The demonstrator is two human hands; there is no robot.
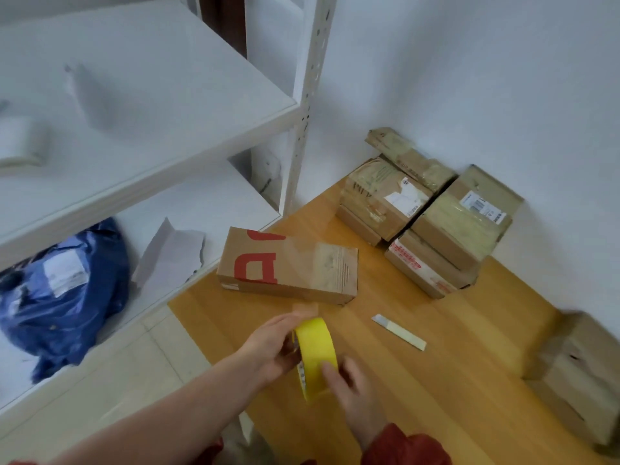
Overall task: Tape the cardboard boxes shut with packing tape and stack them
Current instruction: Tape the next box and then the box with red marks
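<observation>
head | box (288, 266) flat — long axis left-right | left hand (268, 347) grips tape (317, 347)

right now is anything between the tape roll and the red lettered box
Nothing visible blocks it. The tape roll, held by the left hand and right hand, is just short of the box; only floor and a tape end lie between. The cutter lies off to the right.

white shelf unit (151, 105), blue plastic bag (63, 297), torn paper (167, 253)
</observation>
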